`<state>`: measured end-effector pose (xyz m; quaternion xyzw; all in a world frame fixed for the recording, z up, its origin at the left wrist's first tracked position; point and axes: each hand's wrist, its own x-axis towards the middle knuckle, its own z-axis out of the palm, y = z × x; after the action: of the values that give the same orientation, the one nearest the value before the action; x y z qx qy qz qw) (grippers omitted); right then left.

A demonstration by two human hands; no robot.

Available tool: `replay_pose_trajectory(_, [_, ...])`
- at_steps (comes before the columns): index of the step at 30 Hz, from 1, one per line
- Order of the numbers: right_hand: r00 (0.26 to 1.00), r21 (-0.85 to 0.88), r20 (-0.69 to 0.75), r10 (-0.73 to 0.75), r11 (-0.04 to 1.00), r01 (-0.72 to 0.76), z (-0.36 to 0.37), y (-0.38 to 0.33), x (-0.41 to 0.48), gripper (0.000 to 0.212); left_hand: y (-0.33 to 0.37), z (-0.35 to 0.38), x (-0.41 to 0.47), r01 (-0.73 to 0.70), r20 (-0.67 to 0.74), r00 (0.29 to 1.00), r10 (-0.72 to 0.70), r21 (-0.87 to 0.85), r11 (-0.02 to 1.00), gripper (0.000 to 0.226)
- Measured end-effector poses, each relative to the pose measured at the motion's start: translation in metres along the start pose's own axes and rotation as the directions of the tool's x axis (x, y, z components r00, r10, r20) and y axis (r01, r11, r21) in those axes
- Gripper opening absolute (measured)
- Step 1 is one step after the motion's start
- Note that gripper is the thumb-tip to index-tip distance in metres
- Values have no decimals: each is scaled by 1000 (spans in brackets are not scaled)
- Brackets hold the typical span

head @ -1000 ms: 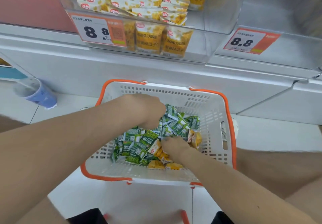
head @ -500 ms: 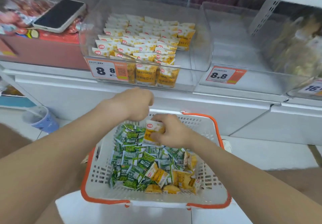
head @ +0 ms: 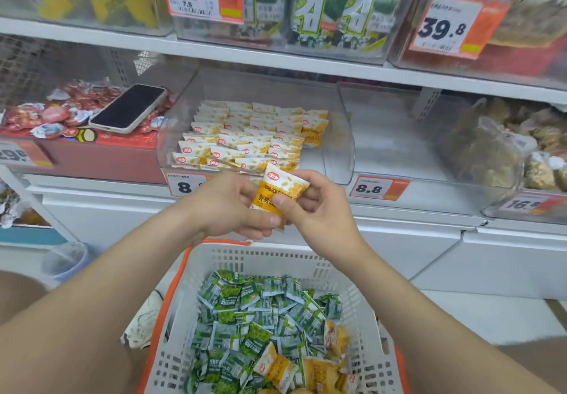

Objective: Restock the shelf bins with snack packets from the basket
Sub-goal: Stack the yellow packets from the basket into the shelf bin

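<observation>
Both forearms reach forward and meet. The left hand (head: 231, 206) and right hand (head: 320, 209), fingers curled, pinch one yellow snack packet (head: 277, 188) between them. Just beyond the hands sits the clear shelf bin (head: 342, 139) of matching packets. Below them stands the white basket (head: 260, 258), holding green packets (head: 254, 317).

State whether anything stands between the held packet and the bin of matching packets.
Only the clear front wall of the bin; the packet, held by left hand and right hand, must pass over it.
</observation>
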<state>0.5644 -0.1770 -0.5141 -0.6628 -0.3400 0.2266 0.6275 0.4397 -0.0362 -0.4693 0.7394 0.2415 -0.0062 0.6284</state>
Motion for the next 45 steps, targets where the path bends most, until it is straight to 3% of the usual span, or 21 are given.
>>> replay_pose_trajectory(2, [999,-42,-17,-51,998,50,-2,-6,4,41,1,1,4,-80,-94,992,89,103,992,20])
replay_pose_trajectory(3, [995,-86,-34,-96,992,92,-3,-10,7,38,0,0,8,-136,-162,971,177,238,962,19])
replay_pose_trajectory(6, [940,-332,-159,-303,913,238,-9,-27,24,26,-2,-2,24,-170,-339,815,470,636,753,27])
replay_pose_trajectory(7, [909,-423,-199,-365,869,256,-14,-33,33,22,-2,-3,29,-155,-345,769,539,717,680,27])
replay_pose_trajectory(9, [881,-580,-211,-424,780,236,-25,-45,56,19,-1,-2,36,-126,-274,746,607,837,533,31])
replay_pose_trajectory(13, [933,-873,-73,-352,474,111,-44,-57,110,21,2,-4,52,-65,-98,866,490,950,305,53])
replay_pose_trajectory(16, [976,-977,34,-213,201,78,-42,-57,144,37,0,-7,62,-67,-39,928,371,961,269,69])
replay_pose_trajectory(18, [991,-996,83,-101,-1,84,-35,-54,164,36,-3,-8,66,-59,-26,938,346,971,233,81])
replay_pose_trajectory(21, [996,-991,66,64,-112,73,-29,-45,187,31,-6,-7,70,-54,-14,941,338,980,193,85])
replay_pose_trajectory(25, [991,-959,70,110,-266,97,-30,-33,210,30,-10,-6,73,-49,-12,941,339,984,169,72])
replay_pose_trajectory(30, [992,-930,22,124,-362,66,-25,-27,228,40,-12,-5,75,-43,-20,936,351,985,170,71])
replay_pose_trajectory(36, [999,-934,-20,42,-356,-4,-22,-23,241,49,-14,-4,75,-37,-30,934,356,983,180,69])
replay_pose_trajectory(41, [1000,-908,13,2,-419,12,-17,-20,230,35,-15,-5,76,-39,-25,932,362,985,168,67])
replay_pose_trajectory(45, [994,-954,85,-71,-295,61,-20,-26,202,36,-17,-6,73,-49,-34,900,435,983,179,65])
